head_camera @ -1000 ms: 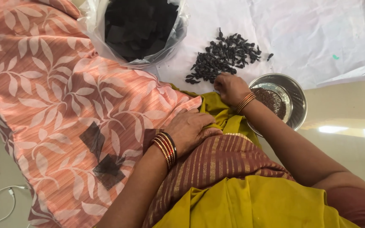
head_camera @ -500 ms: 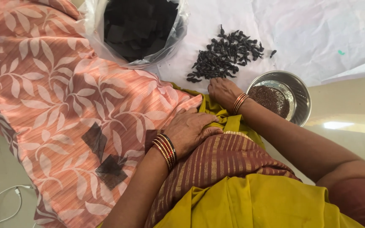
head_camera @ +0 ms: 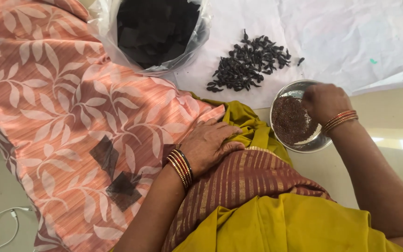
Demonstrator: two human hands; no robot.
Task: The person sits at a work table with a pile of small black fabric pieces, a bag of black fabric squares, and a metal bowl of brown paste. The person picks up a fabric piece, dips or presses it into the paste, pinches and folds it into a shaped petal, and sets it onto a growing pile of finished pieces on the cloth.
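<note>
My right hand (head_camera: 323,100) reaches into a round steel bowl (head_camera: 280,138) of fine dark brown grains, its fingers bunched together over the grains; whether it pinches any is hidden. My left hand (head_camera: 209,144) lies flat, fingers together, on the edge of the peach leaf-patterned cloth (head_camera: 61,107) over my lap, touching a small dark square beneath the wrist. Two dark square pieces (head_camera: 115,175) rest on that cloth. A heap of small black rolled pieces (head_camera: 250,63) lies on the white sheet (head_camera: 346,37) beyond the bowl.
A clear bag of black square pieces (head_camera: 157,28) stands at the top, against the cloth. A white cable (head_camera: 1,226) lies on the pale floor at the lower left. Mustard and maroon striped fabric (head_camera: 257,205) covers my lap.
My right hand has moved right from the mustard cloth near the heap to the steel bowl. The left hand has stayed on the cloth.
</note>
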